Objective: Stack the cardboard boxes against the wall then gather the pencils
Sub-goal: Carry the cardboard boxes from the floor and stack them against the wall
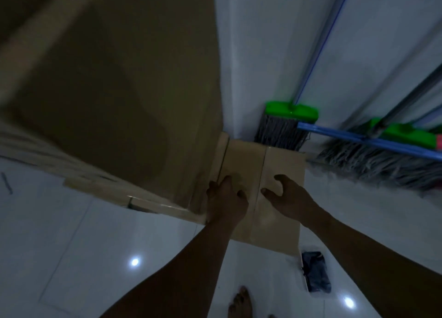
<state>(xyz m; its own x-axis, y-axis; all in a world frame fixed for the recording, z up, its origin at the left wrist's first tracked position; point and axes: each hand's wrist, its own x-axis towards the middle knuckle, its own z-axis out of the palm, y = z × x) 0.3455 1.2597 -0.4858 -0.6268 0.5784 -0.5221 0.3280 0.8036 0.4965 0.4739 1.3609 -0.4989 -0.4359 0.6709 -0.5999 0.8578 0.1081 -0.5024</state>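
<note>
Small cardboard box (275, 198) sits on the floor directly under both hands, its far end at 12 o'clock meeting the wall (251, 66). Long axis runs 6 to 12. Tall cardboard box (114, 90) stands touching it at 9 o'clock.

Left hand (224, 199) lies flat on the lid by the 9 o'clock edge, fingers fairly straight, gripping nothing. Right hand (285, 193) is half curled, fingertips at the lid, holding nothing. Both equally near.

Thin dark thing (6, 183) far out at 9 o'clock, possibly a pencil; too blurred to say.
</note>
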